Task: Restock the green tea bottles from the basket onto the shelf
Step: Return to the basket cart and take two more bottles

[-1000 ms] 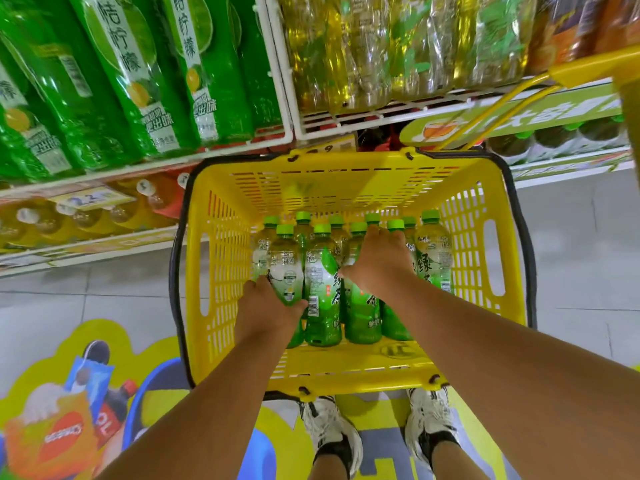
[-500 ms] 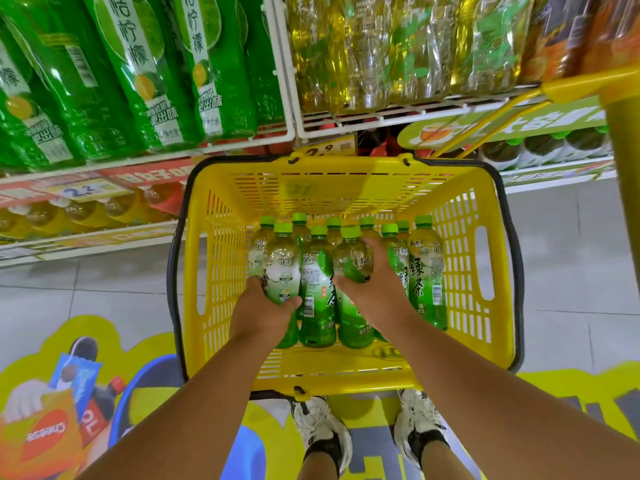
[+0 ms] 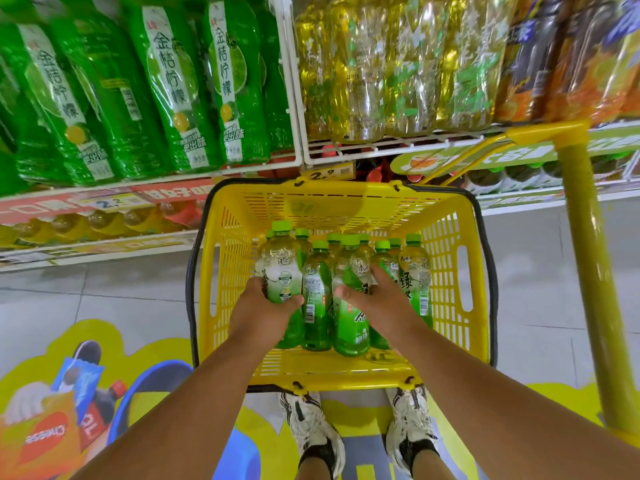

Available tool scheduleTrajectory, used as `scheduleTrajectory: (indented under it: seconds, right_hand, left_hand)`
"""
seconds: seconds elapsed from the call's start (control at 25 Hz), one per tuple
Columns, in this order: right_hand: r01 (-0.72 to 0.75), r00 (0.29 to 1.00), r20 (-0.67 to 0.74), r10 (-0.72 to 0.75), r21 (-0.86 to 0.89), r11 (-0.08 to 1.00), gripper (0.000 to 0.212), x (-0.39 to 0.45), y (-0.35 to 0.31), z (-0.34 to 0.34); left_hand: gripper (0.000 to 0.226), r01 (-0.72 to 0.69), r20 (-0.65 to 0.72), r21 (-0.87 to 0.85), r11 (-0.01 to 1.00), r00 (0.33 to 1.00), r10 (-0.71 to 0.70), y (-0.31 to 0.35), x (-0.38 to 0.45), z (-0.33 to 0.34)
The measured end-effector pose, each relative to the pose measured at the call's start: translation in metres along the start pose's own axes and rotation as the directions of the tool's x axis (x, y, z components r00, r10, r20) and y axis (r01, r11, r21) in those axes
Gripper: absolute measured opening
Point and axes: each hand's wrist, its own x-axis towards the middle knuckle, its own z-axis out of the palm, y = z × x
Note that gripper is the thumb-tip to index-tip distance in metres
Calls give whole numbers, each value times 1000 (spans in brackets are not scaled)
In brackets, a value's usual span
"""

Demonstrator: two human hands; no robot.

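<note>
Two green tea bottles gripped, one per hand, ready to leave the basket.

Left hand (image 3: 263, 315) fingers wrap one bottle (image 3: 281, 271); right hand (image 3: 382, 306) fingers clamp another (image 3: 351, 271); the rest stand upright toward twelve o'clock in the yellow basket (image 3: 446, 237), below the shelf (image 3: 381, 148).

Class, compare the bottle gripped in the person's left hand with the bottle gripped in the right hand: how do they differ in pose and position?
The left-hand bottle sits higher, its cap above all the others; the right-hand bottle is lower among the pack. The left hand grips the left-hand bottle near its lower half; the right hand grips the right-hand bottle around its middle. Both have green caps and are over the yellow basket.
</note>
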Motion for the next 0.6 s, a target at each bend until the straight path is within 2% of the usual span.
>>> scheduleTrajectory:
  seconds: [0.08, 0.12, 0.24, 0.28, 0.4, 0.56, 0.6]
  right_hand:
    - [-35, 999, -7, 35, -12, 999, 88, -12, -19, -11]
    - [-44, 999, -11, 43, -27, 999, 87, -20, -31, -15]
    - [-16, 999, -29, 15, -45, 999, 33, -51, -81, -31]
    - [8, 999, -34, -10, -36, 999, 26, -64, -100, -36]
    - [14, 999, -43, -13, 21, 1000, 30, -114, -148, -54]
    - [88, 996, 1, -89, 83, 993, 3, -182, -206, -84]
    - [100, 994, 31, -103, 99, 990, 7, -199, -221, -91]
  left_hand:
    - [55, -11, -14, -26, 1000, 1000, 10, 9, -13, -11]
    - [55, -21, -19, -37, 999, 1000, 20, 16, -20, -18]
    - [52, -50, -15, -67, 996, 999, 49, 45, -46, -49]
    - [53, -56, -14, -87, 995, 998, 55, 57, -56, -61]
    - [58, -65, -22, -144, 987, 998, 63, 94, -98, -100]
    - [48, -145, -76, -185, 972, 988, 133, 144, -164, -148]
    - [49, -179, -86, -179, 967, 982, 166, 158, -182, -161]
